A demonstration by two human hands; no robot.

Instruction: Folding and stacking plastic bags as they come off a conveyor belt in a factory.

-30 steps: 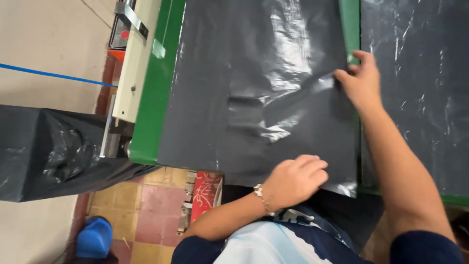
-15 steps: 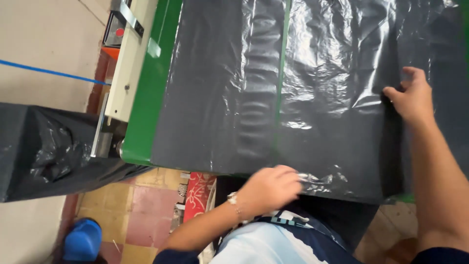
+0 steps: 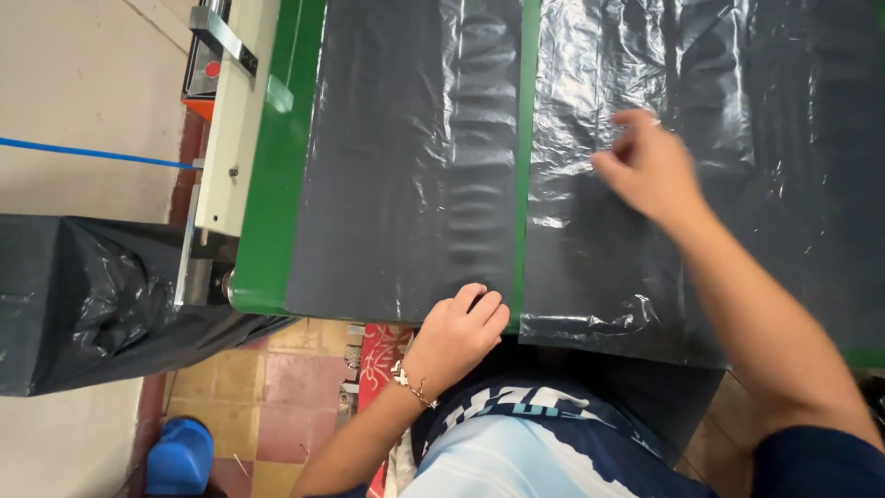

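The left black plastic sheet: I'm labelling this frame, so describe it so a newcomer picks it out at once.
Start at the green table. Two black plastic sheets lie on it, split by a green strip. The left sheet lies flat and smooth, its near edge at the left hand; the right sheet is shinier and crinkled.
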